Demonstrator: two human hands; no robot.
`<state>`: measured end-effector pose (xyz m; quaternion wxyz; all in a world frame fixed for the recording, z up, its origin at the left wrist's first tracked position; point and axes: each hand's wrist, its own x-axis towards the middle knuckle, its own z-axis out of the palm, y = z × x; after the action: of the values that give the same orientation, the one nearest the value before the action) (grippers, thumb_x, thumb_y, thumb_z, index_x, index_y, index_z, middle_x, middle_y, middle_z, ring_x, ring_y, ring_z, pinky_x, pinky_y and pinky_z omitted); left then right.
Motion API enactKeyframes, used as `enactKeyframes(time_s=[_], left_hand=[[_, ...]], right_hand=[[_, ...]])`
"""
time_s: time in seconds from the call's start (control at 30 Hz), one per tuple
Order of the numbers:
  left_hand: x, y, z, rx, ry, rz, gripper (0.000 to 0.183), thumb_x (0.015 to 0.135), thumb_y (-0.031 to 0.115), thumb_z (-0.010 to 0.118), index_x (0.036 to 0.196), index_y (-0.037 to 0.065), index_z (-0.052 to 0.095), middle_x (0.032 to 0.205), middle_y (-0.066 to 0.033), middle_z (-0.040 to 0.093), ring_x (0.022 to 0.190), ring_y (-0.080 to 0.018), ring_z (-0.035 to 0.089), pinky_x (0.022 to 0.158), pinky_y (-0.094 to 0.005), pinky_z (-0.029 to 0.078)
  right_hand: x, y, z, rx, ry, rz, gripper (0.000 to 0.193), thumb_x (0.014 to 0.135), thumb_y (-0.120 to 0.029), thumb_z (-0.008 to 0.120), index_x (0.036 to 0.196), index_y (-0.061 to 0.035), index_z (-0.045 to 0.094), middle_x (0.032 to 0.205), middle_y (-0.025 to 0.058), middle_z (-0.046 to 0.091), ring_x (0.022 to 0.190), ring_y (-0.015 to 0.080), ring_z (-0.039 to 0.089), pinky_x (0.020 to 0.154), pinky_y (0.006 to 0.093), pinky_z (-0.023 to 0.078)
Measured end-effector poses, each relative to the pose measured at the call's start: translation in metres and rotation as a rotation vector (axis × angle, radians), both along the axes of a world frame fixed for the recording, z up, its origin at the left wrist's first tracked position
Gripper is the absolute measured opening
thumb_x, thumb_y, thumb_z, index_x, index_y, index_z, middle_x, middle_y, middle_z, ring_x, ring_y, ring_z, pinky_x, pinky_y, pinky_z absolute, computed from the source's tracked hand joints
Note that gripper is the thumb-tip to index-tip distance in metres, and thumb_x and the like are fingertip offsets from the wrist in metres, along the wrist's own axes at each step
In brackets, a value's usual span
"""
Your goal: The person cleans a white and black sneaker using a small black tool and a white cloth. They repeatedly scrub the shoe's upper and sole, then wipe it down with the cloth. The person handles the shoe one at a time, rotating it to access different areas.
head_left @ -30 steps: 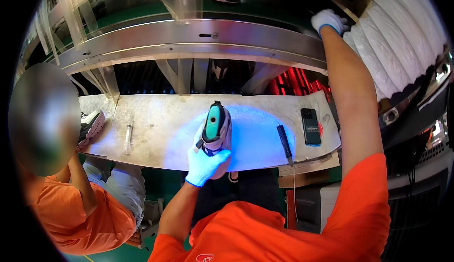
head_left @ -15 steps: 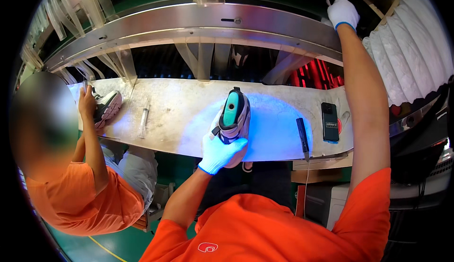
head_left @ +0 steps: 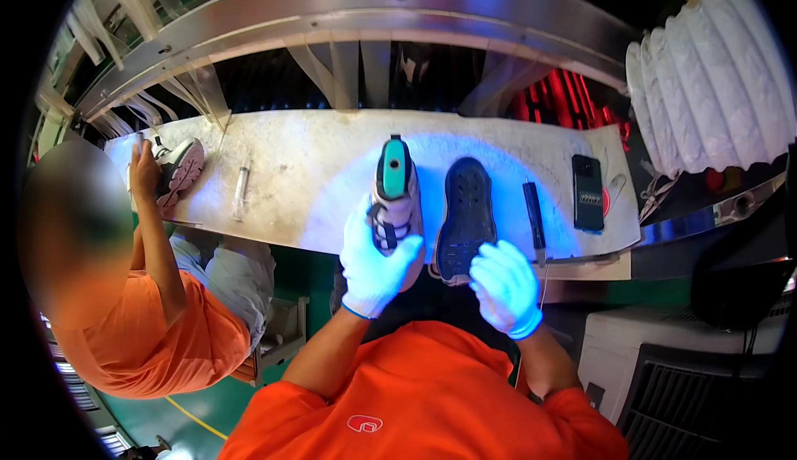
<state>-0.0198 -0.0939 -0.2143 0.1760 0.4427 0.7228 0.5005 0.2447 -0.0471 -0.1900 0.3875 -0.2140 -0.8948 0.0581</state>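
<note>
My gloved left hand is wrapped round a white-and-black shoe upper standing on the bench, its toe toward me. A turquoise last with a dark hole on top fills the shoe's opening. To its right lies a dark shoe sole, its hollow inner side up and its near end at the bench edge. My gloved right hand has its fingers curled at the sole's near right edge and seems to grip it there; the fingertips are partly hidden. Blue light falls on both hands and both parts.
Right of the sole lie a dark pen-like tool with a cord and a black phone. A syringe lies further left. At the left a co-worker handles another shoe. A metal rail runs behind the bench.
My right hand has come back from beyond the metal rail to the bench, and a dark sole now lies beside the shoe. My left hand keeps hold of the shoe upper.
</note>
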Motion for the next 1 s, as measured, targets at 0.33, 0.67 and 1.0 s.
enactKeyframes(time_s=[0.33,0.67,1.0], left_hand=[[-0.012,-0.025,-0.013,0.143,0.025,-0.073,0.094,0.092,0.037,0.091,0.164,-0.008,0.051,0.162,-0.0309,0.059,0.152,-0.0402,0.059,0.124,-0.0478,0.049],[-0.042,-0.064,-0.041,0.264,0.877,-0.400,0.054,0.081,0.024,0.094,0.129,0.005,0.078,0.145,-0.0276,0.070,0.130,-0.0514,0.070,0.110,-0.0613,0.055],[-0.019,0.019,0.175,0.093,0.373,-0.621,0.063,0.075,0.020,0.102,0.132,0.002,0.080,0.116,-0.0178,0.084,0.105,-0.0281,0.084,0.094,-0.0406,0.067]], right_hand=[[-0.004,-0.031,-0.062,-0.206,0.072,-0.333,0.062,0.081,-0.010,0.087,0.139,-0.0027,0.070,0.150,0.0238,0.068,0.137,0.0497,0.066,0.116,0.0560,0.055],[-0.005,-0.028,-0.071,-0.201,0.147,-0.349,0.052,0.087,-0.022,0.089,0.135,-0.0067,0.074,0.146,0.0196,0.070,0.131,0.0448,0.070,0.111,0.0536,0.058],[-0.005,-0.025,0.086,-0.280,0.375,-0.019,0.031,0.089,0.001,0.090,0.117,0.0030,0.078,0.104,0.0161,0.082,0.096,0.0357,0.082,0.085,0.0433,0.066]])
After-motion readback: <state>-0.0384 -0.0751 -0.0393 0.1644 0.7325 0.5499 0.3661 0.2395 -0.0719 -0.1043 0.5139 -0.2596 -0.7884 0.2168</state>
